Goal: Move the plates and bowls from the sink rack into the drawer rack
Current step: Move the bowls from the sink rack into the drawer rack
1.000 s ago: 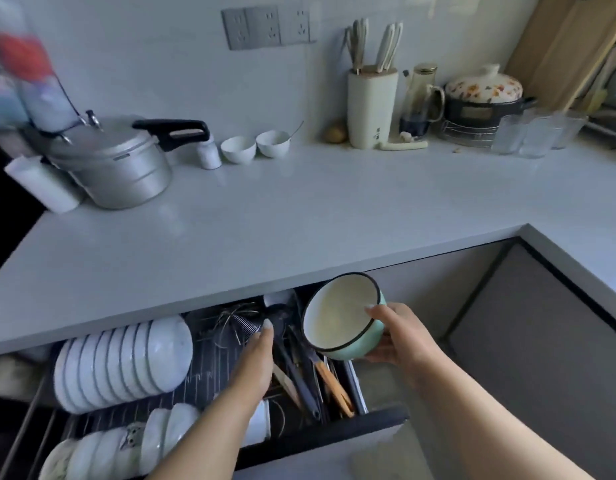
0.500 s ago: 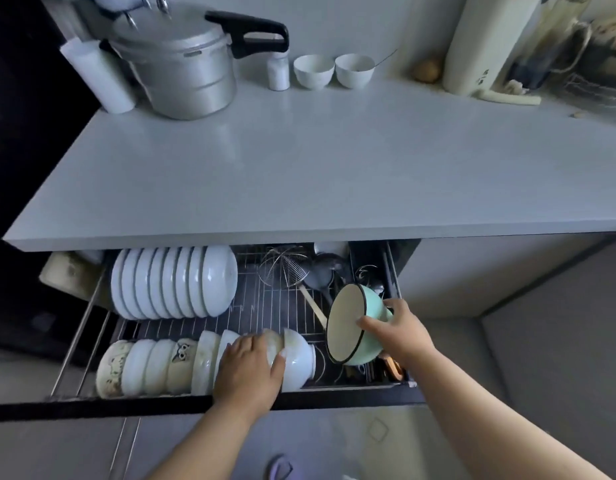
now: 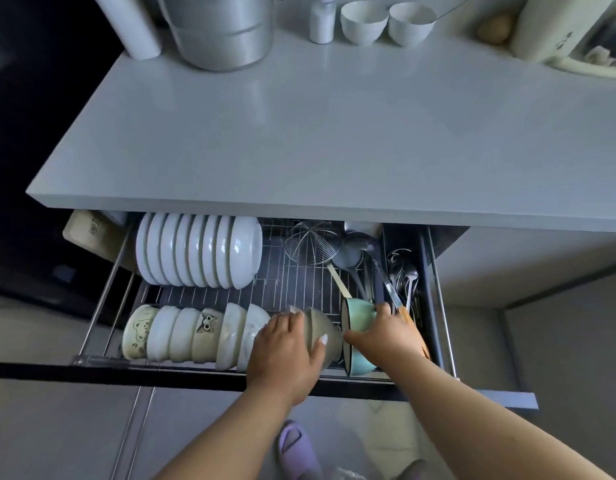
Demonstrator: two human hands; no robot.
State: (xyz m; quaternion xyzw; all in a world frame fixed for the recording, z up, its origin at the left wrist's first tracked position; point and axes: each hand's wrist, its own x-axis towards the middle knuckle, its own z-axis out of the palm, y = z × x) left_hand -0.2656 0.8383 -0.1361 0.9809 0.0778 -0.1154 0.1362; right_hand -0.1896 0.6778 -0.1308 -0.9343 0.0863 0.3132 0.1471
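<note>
Bowls (image 3: pixel 195 334) are racked in the drawer rack (image 3: pixel 292 289), a green bowl (image 3: pixel 360 315) is gripped at the front row's end by the right hand (image 3: pixel 386 336), and a beige bowl (image 3: pixel 322 332) is steadied under the curled left hand (image 3: pixel 285 355); sink rack unseen.

Counts: 8 white plates (image 3: pixel 199 251) standing on edge in the drawer rack's (image 3: pixel 292 278) back row. Front row: 8 bowls – 7 pale ones (image 3: pixel 182 334) plus 1 mint-green bowl (image 3: pixel 360 311) at the right end. 1 wire skimmer (image 3: pixel 311 242), 1 ladle (image 3: pixel 351 252), a bunch of spoons (image 3: pixel 405 275), too tangled to count. On the countertop (image 3: pixel 334 133): 2 small white bowls (image 3: pixel 386 20), 1 metal pot (image 3: pixel 223 32), 1 white shaker (image 3: pixel 322 24). 2 hands, 1 purple slipper (image 3: pixel 297 452).
</note>
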